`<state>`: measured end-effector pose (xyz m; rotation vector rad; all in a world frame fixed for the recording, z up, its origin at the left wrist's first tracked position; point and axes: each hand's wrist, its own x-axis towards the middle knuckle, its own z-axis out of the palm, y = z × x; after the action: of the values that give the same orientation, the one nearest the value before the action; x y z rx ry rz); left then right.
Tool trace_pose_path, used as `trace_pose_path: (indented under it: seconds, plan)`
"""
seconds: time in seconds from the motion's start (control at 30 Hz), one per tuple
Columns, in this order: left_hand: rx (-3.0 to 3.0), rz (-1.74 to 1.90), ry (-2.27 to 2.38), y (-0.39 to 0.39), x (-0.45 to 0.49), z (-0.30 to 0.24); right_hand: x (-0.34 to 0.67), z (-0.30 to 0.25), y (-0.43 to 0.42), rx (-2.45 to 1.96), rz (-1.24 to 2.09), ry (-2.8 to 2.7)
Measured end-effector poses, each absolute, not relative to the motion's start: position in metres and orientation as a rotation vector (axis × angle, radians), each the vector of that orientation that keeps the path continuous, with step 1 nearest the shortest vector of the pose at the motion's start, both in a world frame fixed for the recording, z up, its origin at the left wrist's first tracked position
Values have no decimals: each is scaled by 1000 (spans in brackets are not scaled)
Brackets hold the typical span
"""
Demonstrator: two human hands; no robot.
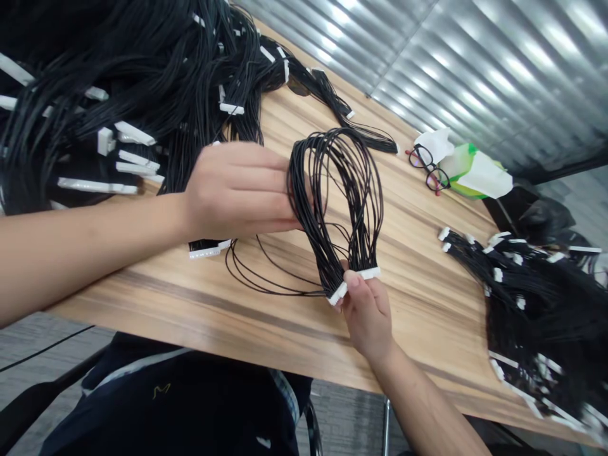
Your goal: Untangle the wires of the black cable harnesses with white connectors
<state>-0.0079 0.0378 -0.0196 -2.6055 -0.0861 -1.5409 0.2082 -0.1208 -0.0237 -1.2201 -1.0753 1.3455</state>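
Note:
A black wire harness [342, 190] is bent into a loop above the wooden table [266, 316], with two white connectors [354, 284] at its lower ends. My right hand [368, 313] pinches those two connectors together from below. My left hand [237, 190] is closed on the left side of the loop, its fingers pressed against the wires. A few loose strands [266, 272] sag from the bundle down to the tabletop.
A big tangle of black harnesses with white connectors [128, 88] covers the table's upper left. A second heap [541, 310] lies at the right edge. Glasses [430, 168] and a green-white packet [475, 171] sit at the far side by a corrugated metal wall [475, 57].

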Motion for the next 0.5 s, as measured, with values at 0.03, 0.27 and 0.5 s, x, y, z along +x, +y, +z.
trace_pose_path:
  seconds: [0.03,0.27,0.5]
  plan:
    - [-2705,-1509,-77,36,-7,-19,207,-23,-121,-1201,1329,-1087]
    - [-3457,-1213,-842,27,1,-25,213,-36,-131,-1143,1100,-1202]
    - [-3816,-1705,-1184,18,10,-21,215,-46,-139,-1074,1281,-1295]
